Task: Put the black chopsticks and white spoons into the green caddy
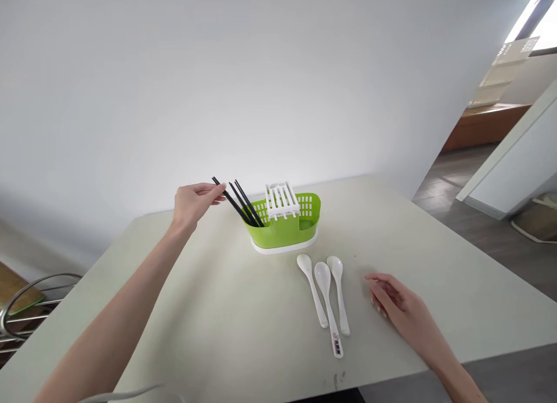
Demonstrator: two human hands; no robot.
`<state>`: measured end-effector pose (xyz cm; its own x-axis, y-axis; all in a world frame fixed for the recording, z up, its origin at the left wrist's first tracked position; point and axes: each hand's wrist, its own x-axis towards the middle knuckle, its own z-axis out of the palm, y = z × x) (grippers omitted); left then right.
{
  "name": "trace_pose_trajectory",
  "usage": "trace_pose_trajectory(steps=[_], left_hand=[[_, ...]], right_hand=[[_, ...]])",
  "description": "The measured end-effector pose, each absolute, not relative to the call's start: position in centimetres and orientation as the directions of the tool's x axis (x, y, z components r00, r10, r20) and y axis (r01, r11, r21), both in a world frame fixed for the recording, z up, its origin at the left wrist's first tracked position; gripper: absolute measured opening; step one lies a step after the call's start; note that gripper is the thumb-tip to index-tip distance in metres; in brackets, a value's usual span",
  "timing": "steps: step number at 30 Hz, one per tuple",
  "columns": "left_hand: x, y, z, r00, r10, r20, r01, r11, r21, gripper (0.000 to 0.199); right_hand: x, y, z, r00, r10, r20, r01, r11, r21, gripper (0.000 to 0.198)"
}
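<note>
1. While the left hand (198,201) pinches the upper ends of some slim black chopsticks (235,204) between thumb and fingers, their lower ends reach into a green oval plastic basket with perforated sides (278,236), just to that hand's right.

2. The right hand (402,310) is loosely half-curled and holds nothing; I cannot tell whether it rests on the tabletop or hovers just above it.

3. The work looks partly done: beyond the left fingertips, two more groups of black chopsticks (249,203) lean inside the basket, at the end nearest that hand. The held ones are in but not let go.

4. Three glossy white spoons (329,310) lie loose outside the basket, near the right hand and to its left – that part appears untouched.

5. A white slatted plastic rack (283,211) sits across the basket's middle, between the chopsticks and the compartment nearer the right hand.

6. Behind the left hand and the basket, a plain pale wall (261,90) limits reaching forward. The pale flat table (226,310) gives sideways room between the left forearm and the spoons – and more to the right hand's right, up to a slanting edge.
</note>
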<state>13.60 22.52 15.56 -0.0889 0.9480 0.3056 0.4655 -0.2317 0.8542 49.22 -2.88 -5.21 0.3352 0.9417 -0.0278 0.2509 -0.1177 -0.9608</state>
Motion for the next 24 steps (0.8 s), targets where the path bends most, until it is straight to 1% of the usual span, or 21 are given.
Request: trace_pose_trajectory(steps=[7,17,20,24], left_hand=[[14.1,23.8,13.9,-0.072,0.968,0.239,0.54,-0.163,0.825,0.035],[14.4,25.1,12.8,-0.039,0.978,0.204,0.524,-0.153,0.838,0.032],[14.6,25.5,12.5,-0.052,0.977,0.206,0.524,-0.149,0.839,0.031],[15.0,25.9,12.2,-0.062,0.98,0.191,0.504,-0.134,0.853,0.038]], right_hand=[[49.5,-2.8,-5.9,0.313,0.949,-0.03,0.266,-0.118,-0.957,0.046],[49.4,-2.9,-5.7,0.341,0.938,-0.067,0.264,-0.164,-0.95,0.049],[49.2,-3.0,-5.4,0.342,0.937,-0.069,0.274,-0.169,-0.947,0.049],[49.2,-3.0,-5.5,0.351,0.935,-0.055,0.291,-0.165,-0.942,0.046]])
